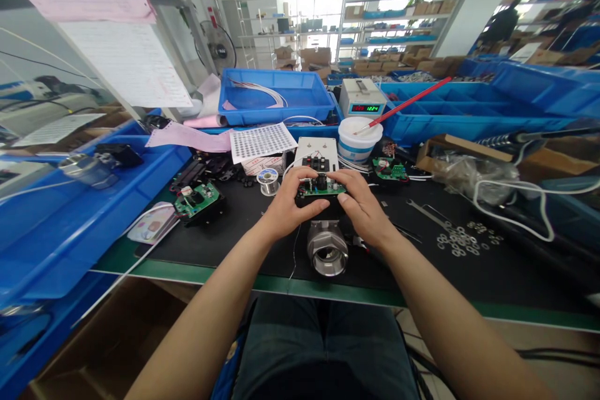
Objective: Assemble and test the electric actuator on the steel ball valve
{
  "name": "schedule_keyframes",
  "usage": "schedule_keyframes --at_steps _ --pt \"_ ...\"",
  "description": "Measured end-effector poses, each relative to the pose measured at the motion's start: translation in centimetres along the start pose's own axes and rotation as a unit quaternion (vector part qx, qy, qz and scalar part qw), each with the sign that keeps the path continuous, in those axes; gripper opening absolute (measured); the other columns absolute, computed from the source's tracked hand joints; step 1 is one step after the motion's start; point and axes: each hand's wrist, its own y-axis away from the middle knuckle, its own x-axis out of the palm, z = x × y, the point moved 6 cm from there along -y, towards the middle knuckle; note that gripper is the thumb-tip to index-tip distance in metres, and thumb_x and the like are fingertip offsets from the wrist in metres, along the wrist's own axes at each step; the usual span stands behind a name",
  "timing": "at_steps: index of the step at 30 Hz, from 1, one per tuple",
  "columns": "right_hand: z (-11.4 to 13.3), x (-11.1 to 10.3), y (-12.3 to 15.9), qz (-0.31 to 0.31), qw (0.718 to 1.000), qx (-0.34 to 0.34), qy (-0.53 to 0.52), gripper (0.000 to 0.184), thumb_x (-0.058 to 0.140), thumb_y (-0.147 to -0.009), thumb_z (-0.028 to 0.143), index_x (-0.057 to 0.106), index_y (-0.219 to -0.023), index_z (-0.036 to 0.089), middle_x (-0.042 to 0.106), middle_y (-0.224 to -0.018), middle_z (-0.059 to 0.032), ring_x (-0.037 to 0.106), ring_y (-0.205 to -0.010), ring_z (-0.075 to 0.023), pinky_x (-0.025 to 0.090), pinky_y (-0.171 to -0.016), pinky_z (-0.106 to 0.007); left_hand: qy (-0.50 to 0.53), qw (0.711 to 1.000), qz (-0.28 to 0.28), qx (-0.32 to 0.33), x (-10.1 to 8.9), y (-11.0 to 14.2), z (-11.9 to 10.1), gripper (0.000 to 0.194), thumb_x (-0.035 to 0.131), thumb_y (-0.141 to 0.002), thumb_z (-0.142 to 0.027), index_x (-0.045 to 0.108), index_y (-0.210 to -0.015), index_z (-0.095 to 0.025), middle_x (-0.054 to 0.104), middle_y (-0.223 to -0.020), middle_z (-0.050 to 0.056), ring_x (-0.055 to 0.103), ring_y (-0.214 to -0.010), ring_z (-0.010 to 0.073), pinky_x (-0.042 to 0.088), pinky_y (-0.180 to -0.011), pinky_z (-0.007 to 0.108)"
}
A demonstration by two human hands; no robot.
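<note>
A green circuit board point(332, 190) with dark components sits between my hands, just behind a metal valve body point(327, 250) whose threaded opening faces me. My left hand point(287, 203) grips its left edge, fingers behind and thumb in front. On the opposite edge my right hand point(360, 201) closes with fingertips and thumb. The board's underside is hidden, so I cannot tell what it rests on. Beyond it stands a pale box point(316, 149) with black terminals. A thin wire point(295, 255) hangs left of the valve body.
At left lies another circuit board point(199, 200), and a third board point(391, 169) lies at right. A solder spool point(269, 182), a white tub point(359, 137) and a power supply point(362, 99) stand behind. A wrench point(429, 214) and loose nuts point(462, 240) lie right; a blue bin point(70, 219) borders the left.
</note>
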Motion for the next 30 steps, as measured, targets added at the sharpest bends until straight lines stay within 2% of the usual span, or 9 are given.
schedule_keyframes --at_steps 6,11,16,30 --pt "0.11 0.28 0.28 -0.026 0.999 0.017 0.010 0.037 0.036 -0.093 0.029 0.056 -0.124 0.021 0.053 -0.120 -0.0080 0.046 -0.116 -0.0265 0.037 -0.097 -0.043 -0.011 1.000 -0.002 -0.009 -0.16 0.03 0.03 0.039 0.068 -0.080 -0.038 0.049 -0.110 -0.023 0.051 -0.115 0.008 0.048 -0.113 0.0257 0.040 -0.101 0.043" --pt "0.48 0.45 0.38 -0.057 0.998 0.004 0.016 0.036 0.037 -0.093 0.024 0.059 -0.122 0.022 0.056 -0.120 -0.0059 0.049 -0.112 -0.0250 0.037 -0.095 -0.040 -0.013 1.000 0.002 -0.013 -0.31 0.13 0.06 0.038 0.068 -0.079 -0.039 0.050 -0.109 -0.023 0.051 -0.111 0.007 0.051 -0.108 0.0247 0.042 -0.099 0.041" --pt "0.79 0.41 0.40 -0.063 0.998 -0.012 0.015 0.035 0.038 -0.094 0.024 0.059 -0.121 0.021 0.058 -0.120 -0.0051 0.050 -0.111 -0.0240 0.037 -0.094 -0.039 -0.010 1.000 0.009 -0.008 -0.29 0.12 -0.04 0.038 0.067 -0.080 -0.039 0.049 -0.109 -0.023 0.051 -0.112 0.007 0.050 -0.109 0.0242 0.041 -0.099 0.041" --pt "0.60 0.13 0.64 -0.072 0.997 0.006 0.024 0.036 0.037 -0.092 0.026 0.061 -0.118 0.022 0.059 -0.119 -0.0047 0.051 -0.110 -0.0251 0.039 -0.094 -0.041 -0.020 0.999 0.029 -0.006 -0.04 -0.21 -0.53 0.037 0.066 -0.080 -0.038 0.049 -0.109 -0.024 0.052 -0.115 0.007 0.049 -0.112 0.0251 0.040 -0.100 0.041"
